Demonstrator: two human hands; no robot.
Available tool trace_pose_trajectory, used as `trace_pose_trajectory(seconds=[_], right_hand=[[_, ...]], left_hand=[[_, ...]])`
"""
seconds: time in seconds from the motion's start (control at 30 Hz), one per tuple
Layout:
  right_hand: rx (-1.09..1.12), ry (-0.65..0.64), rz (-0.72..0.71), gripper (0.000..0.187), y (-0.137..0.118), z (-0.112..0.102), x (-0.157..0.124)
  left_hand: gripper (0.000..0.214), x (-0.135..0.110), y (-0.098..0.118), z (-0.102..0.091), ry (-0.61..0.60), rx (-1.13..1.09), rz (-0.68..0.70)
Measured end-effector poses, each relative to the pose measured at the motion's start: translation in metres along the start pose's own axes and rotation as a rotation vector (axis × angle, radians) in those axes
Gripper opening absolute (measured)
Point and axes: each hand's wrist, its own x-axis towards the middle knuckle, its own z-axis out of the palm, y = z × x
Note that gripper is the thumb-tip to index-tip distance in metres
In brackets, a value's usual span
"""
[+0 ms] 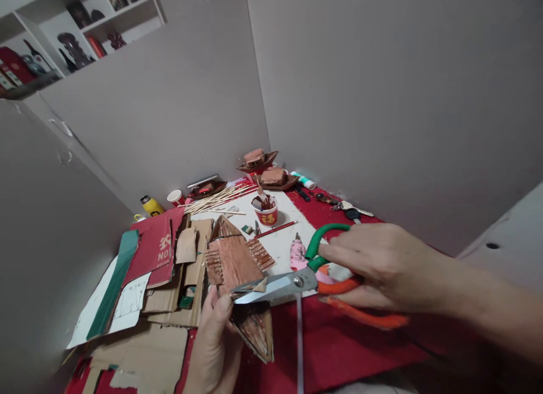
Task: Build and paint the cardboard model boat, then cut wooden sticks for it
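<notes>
Grey walls (382,100) meet behind a red-covered table (335,349), with white shelves (91,26) high on the left.

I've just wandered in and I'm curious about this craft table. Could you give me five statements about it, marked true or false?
1. The right hand holds scissors. True.
2. The left hand holds nothing. False: it holds a brown model boat.
3. Both scissor handles are green. False: one is green, the other orange.
4. The yellow bottle has a dark cap. True.
5. The paper cup with the gold character is tipped over. False: it stands upright.
</notes>
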Motion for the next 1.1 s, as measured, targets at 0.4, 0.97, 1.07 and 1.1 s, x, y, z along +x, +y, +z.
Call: trace_pose_trajectory(seconds=[0.4, 0.97, 1.07, 1.1], right_hand=[[-0.056, -0.078, -0.014, 0.039, -0.001, -0.013, 0.007], [-0.07, -0.069, -0.066, 0.036, 0.0, -0.013, 0.004], [-0.081, -0.038, -0.085, 0.037, 0.0, -0.014, 0.004], [-0.084, -0.034, -0.086, 0.037, 0.0, -0.014, 0.003]], left_hand=[[0.056, 0.001, 0.002, -0.003, 0.018, -0.017, -0.047], [0.061, 0.004, -0.001, -0.006, -0.03, -0.035, -0.044], [0.059, 0.004, 0.0, -0.004, -0.053, -0.04, -0.057], [0.059, 0.004, 0.0, -0.003, -0.059, -0.041, -0.058]])
